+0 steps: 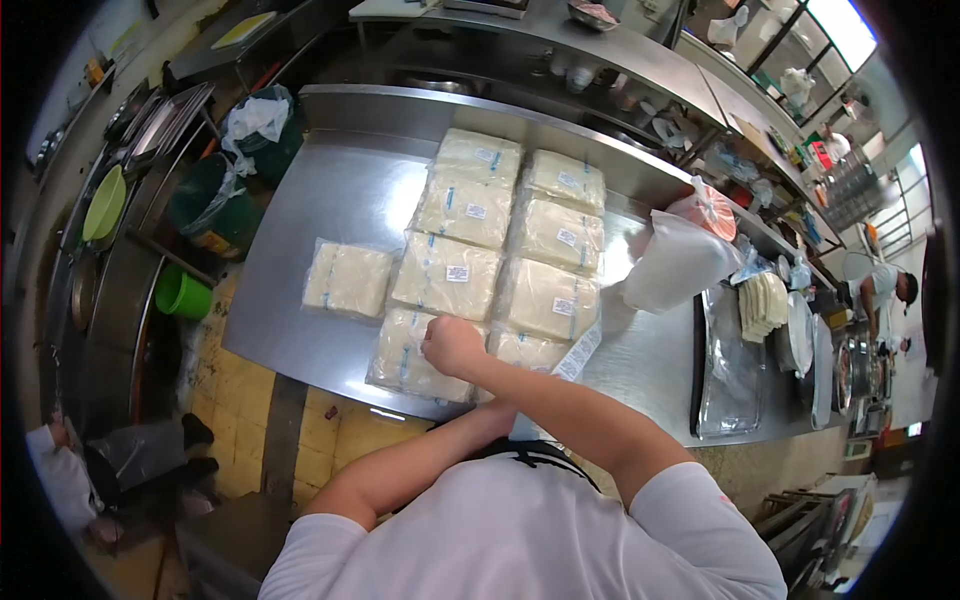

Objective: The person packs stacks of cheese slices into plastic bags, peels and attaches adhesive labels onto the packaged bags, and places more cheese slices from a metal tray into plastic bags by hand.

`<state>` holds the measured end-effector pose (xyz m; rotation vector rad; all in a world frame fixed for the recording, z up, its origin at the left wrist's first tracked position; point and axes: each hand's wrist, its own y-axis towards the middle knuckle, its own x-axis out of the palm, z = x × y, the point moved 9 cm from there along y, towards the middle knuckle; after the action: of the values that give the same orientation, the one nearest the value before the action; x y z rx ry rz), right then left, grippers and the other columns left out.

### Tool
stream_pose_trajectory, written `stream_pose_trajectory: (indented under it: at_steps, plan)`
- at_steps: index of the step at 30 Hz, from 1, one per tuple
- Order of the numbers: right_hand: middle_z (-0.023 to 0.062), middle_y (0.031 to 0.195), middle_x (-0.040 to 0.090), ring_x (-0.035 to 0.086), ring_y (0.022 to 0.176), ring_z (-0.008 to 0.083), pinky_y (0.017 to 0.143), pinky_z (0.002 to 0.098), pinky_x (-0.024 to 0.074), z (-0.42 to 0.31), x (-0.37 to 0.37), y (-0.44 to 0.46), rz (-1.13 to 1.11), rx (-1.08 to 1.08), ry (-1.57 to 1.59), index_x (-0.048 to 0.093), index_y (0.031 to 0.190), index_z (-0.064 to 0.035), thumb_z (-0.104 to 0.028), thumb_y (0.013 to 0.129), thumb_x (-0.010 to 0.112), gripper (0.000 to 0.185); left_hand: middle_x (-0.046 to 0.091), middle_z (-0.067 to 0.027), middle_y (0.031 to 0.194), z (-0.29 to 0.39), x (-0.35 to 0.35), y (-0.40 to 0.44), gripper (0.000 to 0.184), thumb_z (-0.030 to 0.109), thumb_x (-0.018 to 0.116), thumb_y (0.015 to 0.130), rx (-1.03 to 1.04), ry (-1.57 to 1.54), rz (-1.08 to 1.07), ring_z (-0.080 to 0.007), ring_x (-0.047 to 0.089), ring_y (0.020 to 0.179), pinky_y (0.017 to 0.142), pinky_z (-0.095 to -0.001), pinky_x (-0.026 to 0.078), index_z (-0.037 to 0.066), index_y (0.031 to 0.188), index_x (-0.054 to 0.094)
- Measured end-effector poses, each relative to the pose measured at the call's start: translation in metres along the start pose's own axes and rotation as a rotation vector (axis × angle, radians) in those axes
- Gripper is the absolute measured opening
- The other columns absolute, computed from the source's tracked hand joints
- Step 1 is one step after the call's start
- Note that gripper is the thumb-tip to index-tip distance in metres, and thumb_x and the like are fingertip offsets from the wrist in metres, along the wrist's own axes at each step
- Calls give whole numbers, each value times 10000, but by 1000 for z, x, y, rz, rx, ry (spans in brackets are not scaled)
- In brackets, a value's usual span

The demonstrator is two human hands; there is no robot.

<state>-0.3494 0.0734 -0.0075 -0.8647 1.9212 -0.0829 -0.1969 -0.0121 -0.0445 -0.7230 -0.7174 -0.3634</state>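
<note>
Our R hand (pixel 455 345) is on/just over the near L pack (pixel 402 350), fingers curled tog. in a fist; can't tell if anything's pinched inside. Our L hand (pixel 499 413) is mostly hidden under the R forearm, nr the label strip (pixel 578 352); can't tell if its fingers are apart or tog. The strip lies partly over the near R pack (pixel 518 352). Packs sit flat on the steel table (pixel 330 180) in 2 cols of 4, w/ printed labels visible on most; 1 single pack (pixel 347 279) lies L of the cols. R of them: a big plastic bag (pixel 678 262), then a dark-rimmed tray (pixel 728 390) w/ pale slabs (pixel 763 306) by its far R corner. Green bucket (pixel 183 293) on the floor, L. Another person (pixel 884 290) is far off, R.
</note>
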Motion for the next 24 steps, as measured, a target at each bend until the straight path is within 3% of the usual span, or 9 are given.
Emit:
stream_pose_trajectory:
  at_steps: [5,7,10,13,14,15,18,21,24]
  plan:
    - [253,1065,703,712,1004,383,844,459,582,-25,-22,-11,68,-93,-161,573,1104,34,-167,854,728,356,676,-54,1242,1,-4,8,378,336,618,1037,-17,45,-13,-129,596,1105,965,-325,472,48,1279,655]
    - [270,1122,677,702,1032,386,852,459,580,-27,-41,-17,55,-82,-189,504,1136,32,-164,857,732,410,672,-39,1188,4,-3,10,336,331,622,1040,88,25,-85,-135,598,1085,952,-341,481,68,1247,652]
    - [251,1152,675,705,1025,364,850,452,577,-9,-53,-26,176,-126,-212,534,1185,39,-200,858,756,462,663,-34,1164,1,-4,18,291,305,609,1047,122,30,-60,-136,599,1076,939,-342,486,82,1229,652]
    - [243,1124,678,711,975,353,788,427,587,25,-106,-81,512,-227,88,570,1232,41,-130,844,738,456,653,-38,1170,-7,-11,25,259,269,588,1054,130,29,68,-132,600,1076,931,-332,485,87,1226,653]
    - [208,1123,686,711,964,321,805,414,580,47,-119,-100,566,-164,187,601,1227,15,-130,843,762,441,649,-39,1171,-7,-16,26,249,257,581,1056,143,26,125,-131,600,1076,928,-329,485,89,1225,653]
    - [173,1122,693,711,953,290,821,402,573,72,-132,-120,618,-106,289,631,1223,-12,-130,842,787,428,656,-33,1052,10,0,21,227,217,555,1062,246,-17,118,-132,608,1012,903,-323,488,79,1211,657]
    - [135,1018,707,706,880,209,790,339,561,148,-170,-187,807,-18,398,665,1139,11,-77,864,761,304,702,-23,912,28,31,34,266,189,598,1038,142,219,100,-109,601,885,822,-303,490,-14,1145,733]
    - [124,939,710,682,776,169,714,311,548,230,-179,-242,917,161,531,681,1110,31,-65,857,748,280,719,-50,1081,52,53,62,255,145,621,1009,197,431,170,-129,620,979,903,-283,478,-15,1167,744]
    - [126,934,707,677,763,166,700,306,544,295,-168,-278,904,330,605,678,1112,48,-61,865,735,275,720,-30,1021,92,77,96,226,116,634,995,419,530,225,-118,602,963,889,-279,468,-22,1129,754]
